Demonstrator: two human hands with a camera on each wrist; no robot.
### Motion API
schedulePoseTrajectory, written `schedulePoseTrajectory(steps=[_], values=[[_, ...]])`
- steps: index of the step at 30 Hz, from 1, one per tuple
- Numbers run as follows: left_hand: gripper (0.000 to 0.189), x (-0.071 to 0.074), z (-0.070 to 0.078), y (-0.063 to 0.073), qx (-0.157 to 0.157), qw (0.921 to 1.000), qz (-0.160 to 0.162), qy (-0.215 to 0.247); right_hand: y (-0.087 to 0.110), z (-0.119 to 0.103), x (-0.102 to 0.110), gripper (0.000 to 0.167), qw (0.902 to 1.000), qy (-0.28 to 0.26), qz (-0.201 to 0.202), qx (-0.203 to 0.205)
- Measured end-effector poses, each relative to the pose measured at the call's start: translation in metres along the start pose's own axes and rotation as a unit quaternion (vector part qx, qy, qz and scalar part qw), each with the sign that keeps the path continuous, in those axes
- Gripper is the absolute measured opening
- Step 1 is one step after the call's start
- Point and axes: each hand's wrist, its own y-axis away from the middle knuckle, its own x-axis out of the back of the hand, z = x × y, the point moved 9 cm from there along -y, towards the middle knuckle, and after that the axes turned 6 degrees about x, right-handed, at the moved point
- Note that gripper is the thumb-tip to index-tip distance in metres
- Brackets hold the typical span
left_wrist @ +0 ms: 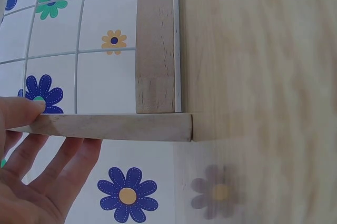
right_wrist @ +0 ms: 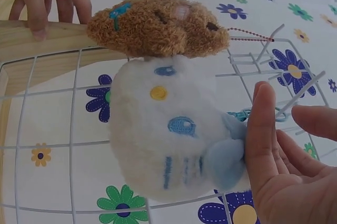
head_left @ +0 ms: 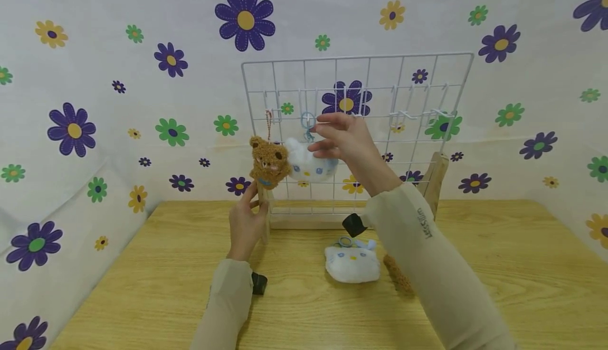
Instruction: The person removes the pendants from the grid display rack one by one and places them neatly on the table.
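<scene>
A white cat-face plush charm (head_left: 304, 170) with blue eyes and a yellow nose hangs by a light-blue ring from a hook on the white wire grid rack (head_left: 356, 58). My right hand (head_left: 353, 141) is beside that ring, fingers extended and thumb apart in the right wrist view, touching or nearly touching the plush's blue bow (right_wrist: 224, 163). To its left a curly brown bear plush (head_left: 269, 162) hangs on a red bead chain (right_wrist: 250, 30). Below the bear, my left hand (head_left: 247, 226) grips the rack's wooden side post (left_wrist: 116, 127), thumb on one side and fingers on the other.
A second white cat-face plush (head_left: 352, 265) lies on the wooden table (head_left: 180, 265), its blue ring behind it. Another brown furry plush (head_left: 398, 276) is partly hidden by my right sleeve. More white hooks (head_left: 401, 114) sit on the grid's right side. A flower-print cloth surrounds the table.
</scene>
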Motion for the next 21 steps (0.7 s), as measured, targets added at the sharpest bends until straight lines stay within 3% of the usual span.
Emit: schedulePoseTrajectory(steps=[10,21], values=[[0.054,0.0009,0.0016,0.001,-0.004,1.0,0.005,0.002,-0.0092,0.0016,0.0014,0.031,0.9988,0.013,0.047,0.004],[0.053,0.0013,0.0036,0.001,-0.01,0.9999,0.004,-0.003,-0.0091,-0.0026,0.0012,0.026,0.997,0.034,0.07,0.007]])
